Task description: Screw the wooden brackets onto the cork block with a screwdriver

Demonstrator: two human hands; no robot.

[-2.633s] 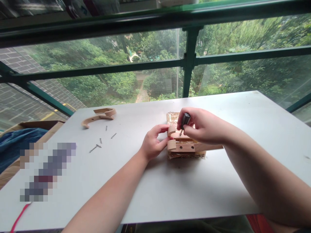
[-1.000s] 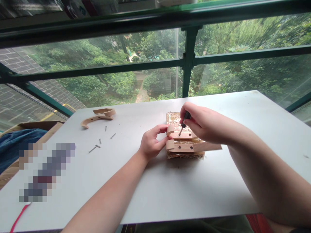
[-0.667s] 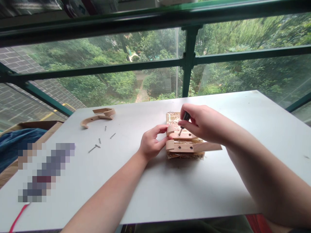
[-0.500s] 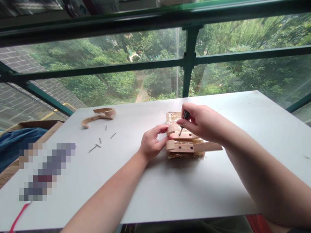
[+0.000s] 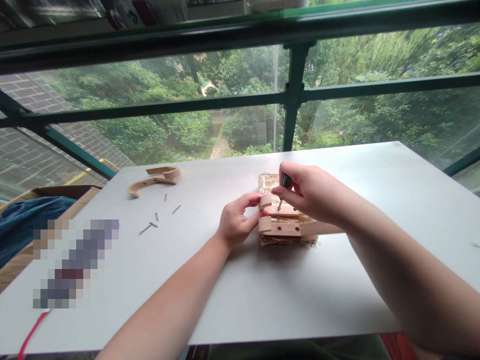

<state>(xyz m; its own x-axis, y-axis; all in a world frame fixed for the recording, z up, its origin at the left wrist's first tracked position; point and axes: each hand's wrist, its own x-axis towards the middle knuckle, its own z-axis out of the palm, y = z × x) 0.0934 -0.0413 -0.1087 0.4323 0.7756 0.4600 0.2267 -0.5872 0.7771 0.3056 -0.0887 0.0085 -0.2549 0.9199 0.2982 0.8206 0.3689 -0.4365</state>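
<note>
My right hand [image 5: 300,185] is closed round the dark handle of a screwdriver [image 5: 286,181], whose tip meets a hole in the farther wooden hook [image 5: 287,210]. The thumb and fingers of my left hand [image 5: 240,220] pinch the curled left end of that same hook. Nearer to me, a second wooden hook [image 5: 281,229] lies alongside, with two dark screw holes showing and its right end partly behind my right forearm. Both hooks rest on a block wrapped in clear plastic [image 5: 288,241].
On the white table [image 5: 225,310], two more curved wooden pieces [image 5: 153,183] lie at the back left, with several loose screws [image 5: 176,209] in front. A blurred item with a red strap [image 5: 32,332] is at the left. Beyond stands a cardboard box [image 5: 80,196] holding blue cloth.
The whole view has shifted slightly. My right hand and the screwdriver have turned a little, with the tip still at the same hole; my left hand keeps its hold.
</note>
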